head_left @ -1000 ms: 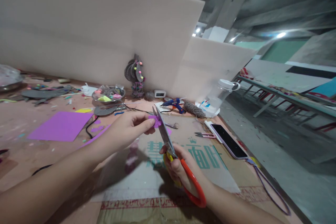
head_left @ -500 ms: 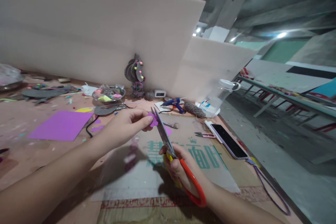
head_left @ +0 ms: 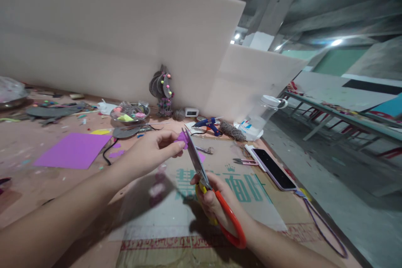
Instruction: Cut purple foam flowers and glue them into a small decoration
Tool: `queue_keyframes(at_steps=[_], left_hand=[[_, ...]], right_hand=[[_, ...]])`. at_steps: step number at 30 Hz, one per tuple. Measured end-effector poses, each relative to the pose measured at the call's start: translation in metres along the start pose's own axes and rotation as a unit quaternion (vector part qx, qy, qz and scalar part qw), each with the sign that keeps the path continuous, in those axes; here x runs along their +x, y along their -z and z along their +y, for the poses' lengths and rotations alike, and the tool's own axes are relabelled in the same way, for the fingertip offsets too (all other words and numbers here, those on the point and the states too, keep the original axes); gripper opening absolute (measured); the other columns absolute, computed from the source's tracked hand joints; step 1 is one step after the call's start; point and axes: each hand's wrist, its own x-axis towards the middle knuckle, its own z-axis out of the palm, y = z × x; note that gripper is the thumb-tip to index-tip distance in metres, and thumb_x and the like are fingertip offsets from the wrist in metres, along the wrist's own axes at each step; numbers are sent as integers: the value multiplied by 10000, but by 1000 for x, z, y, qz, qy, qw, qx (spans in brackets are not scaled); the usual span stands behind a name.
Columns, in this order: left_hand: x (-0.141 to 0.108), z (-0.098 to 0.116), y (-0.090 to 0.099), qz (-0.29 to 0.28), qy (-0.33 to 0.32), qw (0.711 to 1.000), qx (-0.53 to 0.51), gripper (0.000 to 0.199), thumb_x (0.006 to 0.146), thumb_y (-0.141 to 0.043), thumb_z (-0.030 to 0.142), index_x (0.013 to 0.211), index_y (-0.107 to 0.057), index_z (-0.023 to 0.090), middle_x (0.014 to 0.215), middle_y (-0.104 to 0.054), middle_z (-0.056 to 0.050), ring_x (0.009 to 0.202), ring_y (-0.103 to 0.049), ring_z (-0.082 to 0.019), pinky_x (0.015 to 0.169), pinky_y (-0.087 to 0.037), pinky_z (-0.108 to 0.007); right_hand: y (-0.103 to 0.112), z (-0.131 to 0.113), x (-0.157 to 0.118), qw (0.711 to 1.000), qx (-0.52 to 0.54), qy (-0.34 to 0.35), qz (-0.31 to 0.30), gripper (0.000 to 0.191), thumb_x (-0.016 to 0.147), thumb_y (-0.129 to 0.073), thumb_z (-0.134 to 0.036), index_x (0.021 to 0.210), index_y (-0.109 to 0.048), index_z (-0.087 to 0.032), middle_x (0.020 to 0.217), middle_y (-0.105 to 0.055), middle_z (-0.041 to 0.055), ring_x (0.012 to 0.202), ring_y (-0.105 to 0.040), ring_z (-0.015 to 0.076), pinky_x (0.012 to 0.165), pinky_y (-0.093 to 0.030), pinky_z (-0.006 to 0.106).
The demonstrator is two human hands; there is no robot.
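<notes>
Plastic wrapping (head_left: pixel 11 87) fills a metal bowl (head_left: pixel 12 104) at the far left of the pinkish counter (head_left: pixel 28 192). Next come flat grey pieces (head_left: pixel 52 111), then a square purple sheet (head_left: pixel 72 150) with a yellow scrap (head_left: pixel 101 132) at its far corner. A second bowl (head_left: pixel 121 122) stands behind, holding yellow and pink bits, and a few purple scraps (head_left: pixel 117 154) lie near the forearm. The left hand (head_left: pixel 158 144) pinches a small purple piece (head_left: pixel 182 138) between its thumb and fingers, raised above the counter. Behind it, a grey ornament (head_left: pixel 161 86) dotted with coloured balls stands against the pale board (head_left: pixel 125 42). Just right of the pinching fingers, the slightly parted tips of the scissors (head_left: pixel 202 178) meet the purple piece in view; whether they bite into it I cannot tell. The right hand (head_left: pixel 215 201) grasps the scissors, its fingers wrapped around the red and yellow handles, over a sheet with green lettering (head_left: pixel 248 190). Beyond lie a blue glue gun (head_left: pixel 205 123) and grey yarn (head_left: pixel 232 130); farther right are small snips (head_left: pixel 246 162), a lidded clear container (head_left: pixel 259 115) and a phone (head_left: pixel 274 169).
</notes>
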Motion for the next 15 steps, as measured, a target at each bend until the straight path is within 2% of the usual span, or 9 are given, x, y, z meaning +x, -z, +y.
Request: queue_keyframes(at_steps=[6, 15], left_hand=[[0, -2, -4, 14, -10, 1000, -11, 251, 841, -556, 387, 709, -590, 177, 708, -662, -12, 699, -623, -155, 659, -476, -261], [1, -3, 0, 10, -8, 999, -33, 253, 849, -568, 383, 721, -593, 167, 734, -652, -13, 719, -613, -148, 687, -474, -266]], right_hand=[[1, 1, 0, 1000, -14, 6, -3, 617, 759, -591, -702, 1077, -529, -177, 596, -363, -74, 462, -270, 61, 405, -212, 195], [-1, -1, 1, 1000, -4, 2, 3, 644, 731, -608, -718, 1061, -537, -170, 591, -357, -75, 460, -263, 58, 405, -206, 192]])
